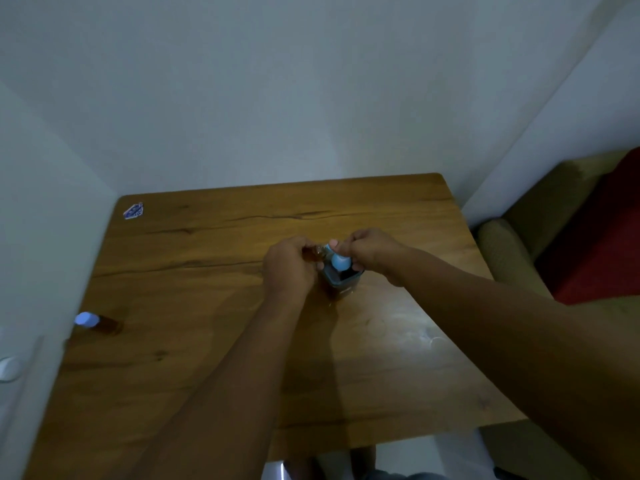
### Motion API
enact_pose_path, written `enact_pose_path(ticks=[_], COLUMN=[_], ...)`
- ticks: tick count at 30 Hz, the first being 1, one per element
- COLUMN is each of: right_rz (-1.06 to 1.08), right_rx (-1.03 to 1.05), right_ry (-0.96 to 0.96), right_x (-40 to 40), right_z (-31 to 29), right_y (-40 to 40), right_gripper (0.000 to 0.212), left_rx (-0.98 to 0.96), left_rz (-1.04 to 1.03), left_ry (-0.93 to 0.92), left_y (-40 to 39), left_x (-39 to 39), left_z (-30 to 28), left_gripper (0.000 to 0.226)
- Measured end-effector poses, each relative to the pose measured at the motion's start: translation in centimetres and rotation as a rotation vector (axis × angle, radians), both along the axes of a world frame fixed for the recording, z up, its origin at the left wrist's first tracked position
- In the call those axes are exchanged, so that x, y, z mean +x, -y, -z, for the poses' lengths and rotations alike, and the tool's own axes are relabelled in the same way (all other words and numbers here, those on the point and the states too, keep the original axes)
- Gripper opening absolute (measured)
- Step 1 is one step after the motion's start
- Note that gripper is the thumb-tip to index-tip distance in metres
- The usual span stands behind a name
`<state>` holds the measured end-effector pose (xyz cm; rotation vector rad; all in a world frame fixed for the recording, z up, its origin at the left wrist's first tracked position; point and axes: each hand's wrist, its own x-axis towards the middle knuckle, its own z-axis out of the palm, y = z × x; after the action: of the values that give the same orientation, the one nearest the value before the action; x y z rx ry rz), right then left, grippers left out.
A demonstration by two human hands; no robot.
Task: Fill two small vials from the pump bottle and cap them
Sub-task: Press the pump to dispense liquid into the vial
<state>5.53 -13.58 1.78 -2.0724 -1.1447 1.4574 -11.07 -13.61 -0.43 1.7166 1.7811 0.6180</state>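
Hands are meeting mid-surface over the pump bottle (pixel 341 277): the left hand (pixel 289 263) is gripping a small vial (pixel 317 252) at the spout, while the right hand (pixel 372 252) is pinching the blue pump head (pixel 339 260), probably to dispense. A capped vial (pixel 97 322) is lying far left on the surface (pixel 398 358).

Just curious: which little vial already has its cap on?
The vial lying near the table's left edge, white cap fitted. The other vial, held in the left hand at the pump bottle, shows none.

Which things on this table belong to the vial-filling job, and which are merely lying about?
Job: pump bottle under the right hand; vial held by the left hand; capped vial lying near the left edge.
Lying about: sticker at the far left corner; sofa beside the table.
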Motion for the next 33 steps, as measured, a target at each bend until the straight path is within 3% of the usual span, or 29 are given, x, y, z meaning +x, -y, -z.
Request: enact_pose_path(ticks=[9,33], right_rz=[-0.022,-0.022], right_rx=[-0.010,0.050], right_ry=[-0.059,0.047], right_x=[0.7,-0.1], right_z=[-0.1,-0.8], right_y=[0.0,0.8], right_gripper=[0.040,0.045], left_rx=[-0.009,-0.007], left_rz=[0.019,0.026], left_ry=[-0.023,-0.019], left_y=[-0.2,-0.4], left_x=[0.0,0.1], left_z=[0.1,-0.4], left_gripper=[0.018,0.015])
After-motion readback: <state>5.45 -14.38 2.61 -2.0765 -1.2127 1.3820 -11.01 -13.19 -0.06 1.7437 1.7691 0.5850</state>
